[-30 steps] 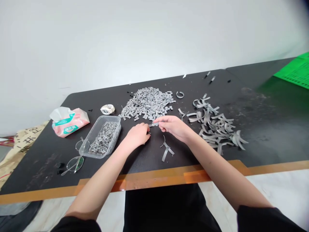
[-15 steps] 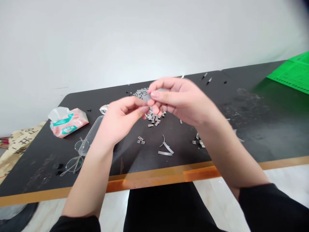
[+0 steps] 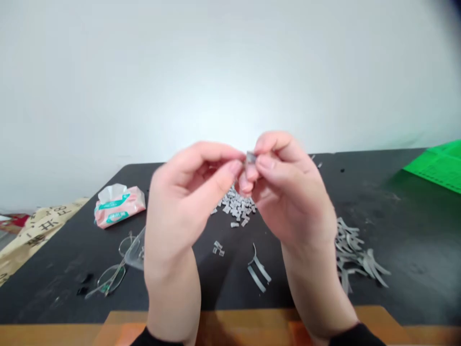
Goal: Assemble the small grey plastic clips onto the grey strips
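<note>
I am pinching a small grey cut piece (image 3: 251, 157) in the fingertips of my right hand (image 3: 288, 192), high above the heap of like pieces (image 3: 236, 209), with my curled left hand (image 3: 190, 192) meeting it (whether that hand grips, I cannot tell; this fine step calls for a steady pinch).

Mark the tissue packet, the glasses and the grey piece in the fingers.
Tissue packet (image 3: 120, 210): head view, pink wrapper.
Glasses (image 3: 111, 279): head view, lower lens.
Grey piece (image 3: 251, 157): head view, its exposed end.
</note>
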The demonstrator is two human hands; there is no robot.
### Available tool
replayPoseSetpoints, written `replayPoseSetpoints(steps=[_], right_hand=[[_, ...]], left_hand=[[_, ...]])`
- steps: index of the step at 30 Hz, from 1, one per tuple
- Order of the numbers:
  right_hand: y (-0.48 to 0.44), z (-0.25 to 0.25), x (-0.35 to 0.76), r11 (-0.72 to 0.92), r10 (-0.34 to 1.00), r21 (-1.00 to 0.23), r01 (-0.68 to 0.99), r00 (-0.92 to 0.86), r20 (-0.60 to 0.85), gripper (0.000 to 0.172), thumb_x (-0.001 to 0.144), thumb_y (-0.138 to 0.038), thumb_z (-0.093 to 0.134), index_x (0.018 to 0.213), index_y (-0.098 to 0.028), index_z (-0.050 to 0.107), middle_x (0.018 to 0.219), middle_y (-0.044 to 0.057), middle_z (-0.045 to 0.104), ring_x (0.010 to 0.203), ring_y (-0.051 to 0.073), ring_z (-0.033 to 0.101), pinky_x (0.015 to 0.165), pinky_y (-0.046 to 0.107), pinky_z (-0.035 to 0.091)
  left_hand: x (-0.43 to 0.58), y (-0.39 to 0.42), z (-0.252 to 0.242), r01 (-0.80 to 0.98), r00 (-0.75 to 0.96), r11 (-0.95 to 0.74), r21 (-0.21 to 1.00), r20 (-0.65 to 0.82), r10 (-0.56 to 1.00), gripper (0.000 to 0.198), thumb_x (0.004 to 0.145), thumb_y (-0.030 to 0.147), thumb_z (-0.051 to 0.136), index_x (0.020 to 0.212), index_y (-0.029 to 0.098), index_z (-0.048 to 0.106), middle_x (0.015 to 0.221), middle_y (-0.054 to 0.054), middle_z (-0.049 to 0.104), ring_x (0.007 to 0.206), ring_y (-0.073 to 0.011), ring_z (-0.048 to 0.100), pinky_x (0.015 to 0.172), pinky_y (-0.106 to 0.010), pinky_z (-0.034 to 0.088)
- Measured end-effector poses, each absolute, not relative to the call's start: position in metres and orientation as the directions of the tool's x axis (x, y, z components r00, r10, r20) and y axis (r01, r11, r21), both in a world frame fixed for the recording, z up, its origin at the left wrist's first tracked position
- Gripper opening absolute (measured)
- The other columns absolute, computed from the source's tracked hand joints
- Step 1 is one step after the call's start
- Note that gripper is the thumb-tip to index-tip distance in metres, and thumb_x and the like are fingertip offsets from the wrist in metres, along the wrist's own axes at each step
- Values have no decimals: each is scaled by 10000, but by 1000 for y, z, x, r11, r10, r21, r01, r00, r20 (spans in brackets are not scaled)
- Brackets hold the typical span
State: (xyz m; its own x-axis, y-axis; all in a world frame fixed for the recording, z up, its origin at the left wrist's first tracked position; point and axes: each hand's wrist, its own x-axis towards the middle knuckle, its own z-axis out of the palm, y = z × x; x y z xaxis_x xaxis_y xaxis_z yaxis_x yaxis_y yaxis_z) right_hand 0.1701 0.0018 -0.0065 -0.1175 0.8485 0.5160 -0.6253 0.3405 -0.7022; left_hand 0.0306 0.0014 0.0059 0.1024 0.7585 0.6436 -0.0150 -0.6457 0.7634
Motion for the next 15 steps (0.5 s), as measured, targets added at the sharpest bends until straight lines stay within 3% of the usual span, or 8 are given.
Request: replayPoseSetpoints(steps=[8,15], right_hand=[[9,-12,165,262,863,-719,-643,-176,473,71,838,-209,798,862,-255,749,717,-17,698,689,117,657,692,241,565],[-1,-13,166,311,831,-743,-593,-210,515,68,859,-195,793,866,-251,756,751,-6,699,680,120,635,649,238,552]], left_hand=[[23,-8,2,180,65,-736,653,738,671,257,918,111,653,1067,301,742,974,-11,729,843,-153,694,746,-275,619],[17,-12,-2,162,41,-840,517,847,530,416,871,23,676,1157,323,710,1040,32,734,953,-145,684,871,-276,613]])
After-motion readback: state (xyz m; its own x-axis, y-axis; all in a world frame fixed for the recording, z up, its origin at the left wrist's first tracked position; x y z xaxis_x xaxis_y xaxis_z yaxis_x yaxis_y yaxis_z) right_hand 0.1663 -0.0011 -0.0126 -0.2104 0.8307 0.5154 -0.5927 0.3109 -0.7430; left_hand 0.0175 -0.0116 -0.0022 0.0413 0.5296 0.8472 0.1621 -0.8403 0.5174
